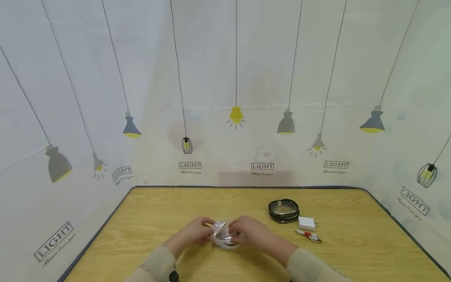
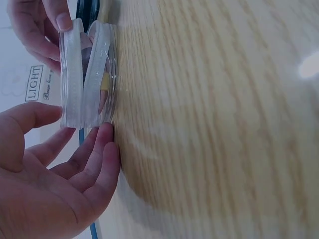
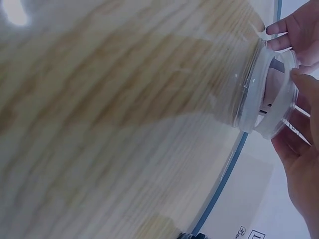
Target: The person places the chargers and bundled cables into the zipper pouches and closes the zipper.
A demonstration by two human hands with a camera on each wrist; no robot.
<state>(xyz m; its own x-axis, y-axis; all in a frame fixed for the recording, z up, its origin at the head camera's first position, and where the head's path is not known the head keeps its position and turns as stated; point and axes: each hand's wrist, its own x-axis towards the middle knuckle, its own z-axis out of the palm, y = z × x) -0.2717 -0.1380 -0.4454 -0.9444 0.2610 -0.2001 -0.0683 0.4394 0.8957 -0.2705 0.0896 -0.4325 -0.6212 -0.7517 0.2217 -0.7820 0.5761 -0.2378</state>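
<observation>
Contents of clear pouch, mouth gaping, tough to make out tbh. Left hand gripping one end, right hand pinching rim, some fingertips hidden.

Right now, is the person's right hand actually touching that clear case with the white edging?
Touching. The right wrist view shows the right hand with a fingertip against the clear case's white edging, no gap between.
</observation>
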